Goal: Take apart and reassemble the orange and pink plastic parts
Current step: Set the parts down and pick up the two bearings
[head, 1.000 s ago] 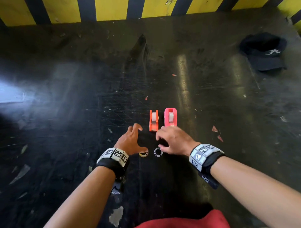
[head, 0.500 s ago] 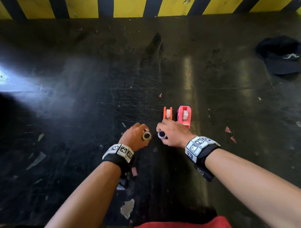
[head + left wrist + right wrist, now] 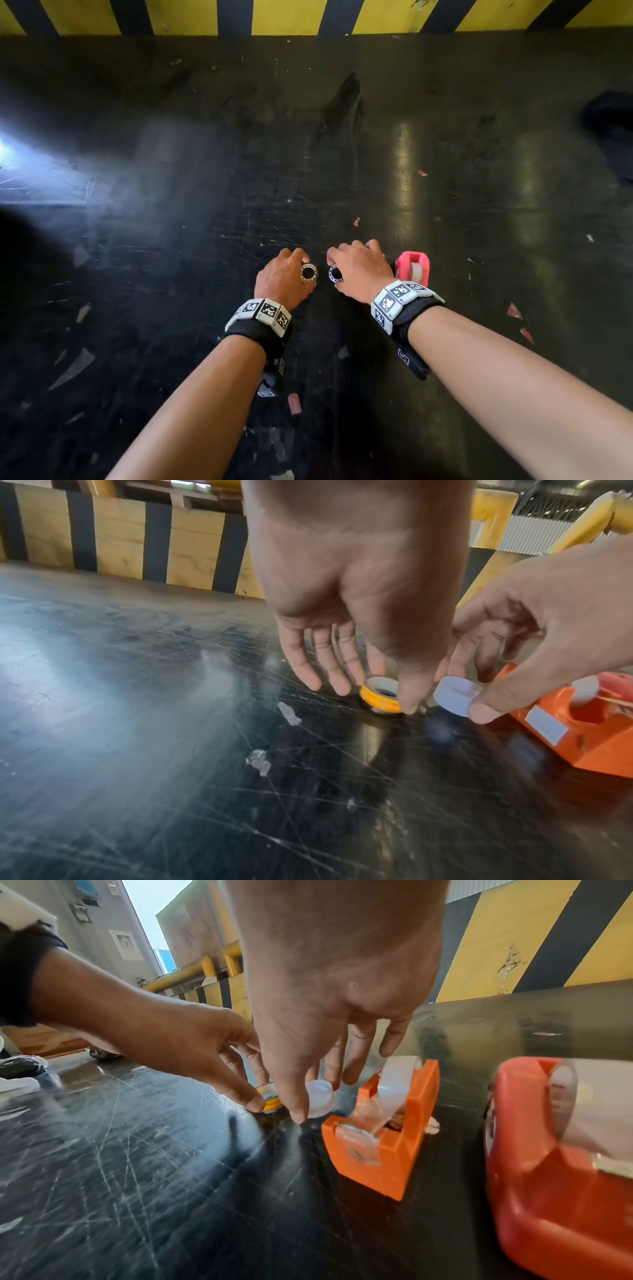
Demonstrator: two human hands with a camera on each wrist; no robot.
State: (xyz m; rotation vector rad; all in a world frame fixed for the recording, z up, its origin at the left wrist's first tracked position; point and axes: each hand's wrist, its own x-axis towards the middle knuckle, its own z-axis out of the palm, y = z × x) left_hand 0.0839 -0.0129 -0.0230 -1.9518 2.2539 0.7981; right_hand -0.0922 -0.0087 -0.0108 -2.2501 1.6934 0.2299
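Observation:
My left hand (image 3: 298,270) pinches a small yellow tape roll (image 3: 309,273) between thumb and fingers, low over the black table (image 3: 205,212). My right hand (image 3: 342,271) pinches a small white roll (image 3: 335,273) beside it. The wrist views show the yellow roll (image 3: 380,695) and the white roll (image 3: 320,1099) a short gap apart. An orange tape dispenser (image 3: 387,1134) stands just right of the white roll; in the head view my right hand hides it. A pink dispenser (image 3: 412,269) stands further right, also holding a clear tape roll.
A yellow-and-black striped wall (image 3: 308,17) borders the far edge of the table. A black cap (image 3: 613,137) lies at the far right. Small scraps (image 3: 513,311) of tape and paper are scattered over the scratched surface.
Both hands picked the two rolls up off the table and carried them forward. My right hand now covers the orange dispenser in the head view.

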